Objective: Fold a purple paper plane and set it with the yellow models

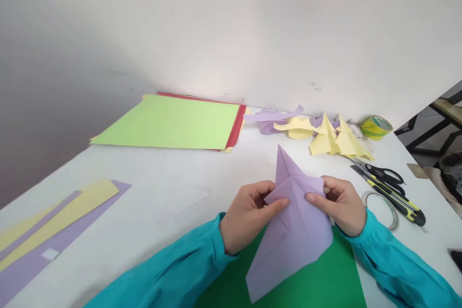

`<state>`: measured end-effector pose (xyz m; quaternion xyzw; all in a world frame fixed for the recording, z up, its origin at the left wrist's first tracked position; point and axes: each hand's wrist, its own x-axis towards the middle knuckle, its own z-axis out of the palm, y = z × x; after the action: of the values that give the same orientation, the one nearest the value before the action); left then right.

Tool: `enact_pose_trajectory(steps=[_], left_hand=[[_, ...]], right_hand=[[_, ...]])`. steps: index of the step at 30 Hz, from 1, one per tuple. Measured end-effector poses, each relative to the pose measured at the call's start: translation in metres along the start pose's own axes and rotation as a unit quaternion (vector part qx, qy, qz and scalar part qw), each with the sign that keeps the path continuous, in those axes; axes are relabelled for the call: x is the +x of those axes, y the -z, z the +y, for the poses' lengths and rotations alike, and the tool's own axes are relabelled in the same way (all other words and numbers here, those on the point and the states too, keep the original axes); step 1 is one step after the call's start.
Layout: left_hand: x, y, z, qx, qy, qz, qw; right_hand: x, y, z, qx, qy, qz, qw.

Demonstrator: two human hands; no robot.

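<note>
A partly folded purple paper (292,231) is held up above a dark green sheet (325,284) at the table's near edge. My left hand (249,214) pinches the paper's left flap, thumb and fingers closed on it. My right hand (341,204) grips its right upper edge in the same way. A pointed tip of the paper sticks up between the two hands. Both arms wear teal sleeves.
A stack of light green and red sheets (173,122) lies at the back. Yellow and purple strips (54,226) lie at the left. Folded yellow shapes (335,139), purple scraps (270,118), a yellow-green tape roll (375,126), scissors (382,175), a utility knife (397,199) and clear tape (382,207) sit at the right.
</note>
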<state>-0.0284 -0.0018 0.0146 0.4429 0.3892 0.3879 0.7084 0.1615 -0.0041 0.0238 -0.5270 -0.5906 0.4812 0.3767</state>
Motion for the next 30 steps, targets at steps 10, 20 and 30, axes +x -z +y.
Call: enact_pose_trajectory(steps=[10, 20, 30], left_hand=[[-0.006, -0.011, -0.003, 0.065, -0.045, 0.024, 0.997], [0.002, 0.002, -0.005, 0.062, -0.011, 0.016, 0.998], [-0.001, 0.003, 0.001, -0.015, 0.018, -0.037, 0.999]], right_hand=[[-0.009, -0.006, 0.009, -0.353, 0.255, 0.136, 0.89], [-0.009, -0.002, -0.003, -0.206, 0.143, 0.029, 0.968], [0.001, 0.0, 0.007, 0.1, -0.071, -0.024, 0.992]])
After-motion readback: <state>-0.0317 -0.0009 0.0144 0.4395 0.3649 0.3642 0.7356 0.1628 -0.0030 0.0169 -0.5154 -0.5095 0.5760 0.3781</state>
